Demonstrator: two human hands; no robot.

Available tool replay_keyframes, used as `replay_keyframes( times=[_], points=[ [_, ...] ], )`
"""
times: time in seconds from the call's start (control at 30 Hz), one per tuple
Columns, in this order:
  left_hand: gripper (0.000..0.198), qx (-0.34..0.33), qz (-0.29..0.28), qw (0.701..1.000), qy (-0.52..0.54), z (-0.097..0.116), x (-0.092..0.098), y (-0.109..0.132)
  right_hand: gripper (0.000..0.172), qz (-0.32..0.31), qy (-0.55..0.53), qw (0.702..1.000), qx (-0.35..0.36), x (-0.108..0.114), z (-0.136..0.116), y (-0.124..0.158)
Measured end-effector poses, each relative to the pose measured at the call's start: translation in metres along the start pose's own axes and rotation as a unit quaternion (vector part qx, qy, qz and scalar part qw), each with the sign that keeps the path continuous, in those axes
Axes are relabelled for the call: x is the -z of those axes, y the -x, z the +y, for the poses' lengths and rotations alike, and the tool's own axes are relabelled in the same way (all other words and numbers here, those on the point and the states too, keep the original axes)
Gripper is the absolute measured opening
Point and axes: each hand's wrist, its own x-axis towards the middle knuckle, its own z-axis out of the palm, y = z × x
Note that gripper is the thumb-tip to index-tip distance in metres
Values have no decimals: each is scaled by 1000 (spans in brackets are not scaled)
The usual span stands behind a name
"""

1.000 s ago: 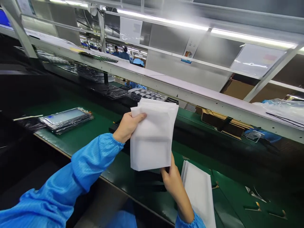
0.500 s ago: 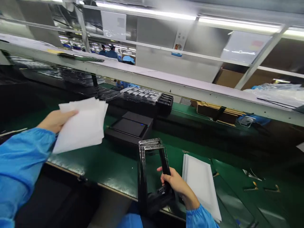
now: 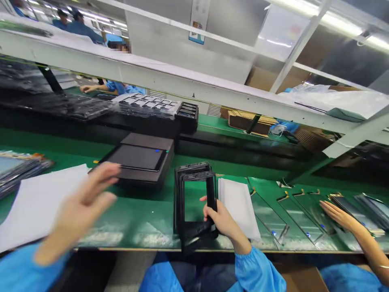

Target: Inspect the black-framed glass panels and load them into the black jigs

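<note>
My right hand (image 3: pixel 223 219) is closed around the side of several stacked black rectangular frames (image 3: pixel 212 198), held upright at the front edge of the green bench. My left hand (image 3: pixel 80 202), blurred by motion, is empty, with its thumb apart from its fingers. It is above the right part of a stack of white sheets (image 3: pixel 45 198) on the bench. Just beyond it, a dark flat screen panel (image 3: pixel 136 157) with a blue mark lies on a black box (image 3: pixel 152 178). To the right of the frames is another stack of white sheets (image 3: pixel 238 207).
Thin clear panels with flex cables (image 3: pixel 270 219) lie along the right. A co-worker's hand (image 3: pixel 340 215) reaches over them. Stacked panels (image 3: pixel 21 170) lie at the far left. Black trays (image 3: pixel 146 103) stand behind, under a white shelf beam (image 3: pixel 182 83).
My left hand has let go of the white sheets, which now lie on the bench. My right hand still holds the black frames. The view has swung right, bringing the co-worker's hand into sight.
</note>
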Motion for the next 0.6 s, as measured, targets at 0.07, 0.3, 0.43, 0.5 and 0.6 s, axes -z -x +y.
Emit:
replay_keyframes(
  times=[0.07, 0.3, 0.43, 0.5, 0.6],
  points=[
    [118, 7, -90, 994, 60, 18, -72, 28, 32, 31, 12, 999, 33, -5, 3, 0],
    [86, 100, -95, 972, 193, 11, -196, 14, 26, 77, 15, 990, 116, -10, 24, -3],
    [72, 99, -108, 971, 187, -3, -199, 6, 66, 66, -16, 986, 153, 0, 20, -2],
    [75, 93, -118, 973, 174, -4, -199, 7, 86, 54, -23, 984, 170, 5, 15, -1],
    [65, 66, -143, 976, 151, 2, -197, 3, 89, 22, -1, 983, 180, 11, 8, 1]
  ],
)
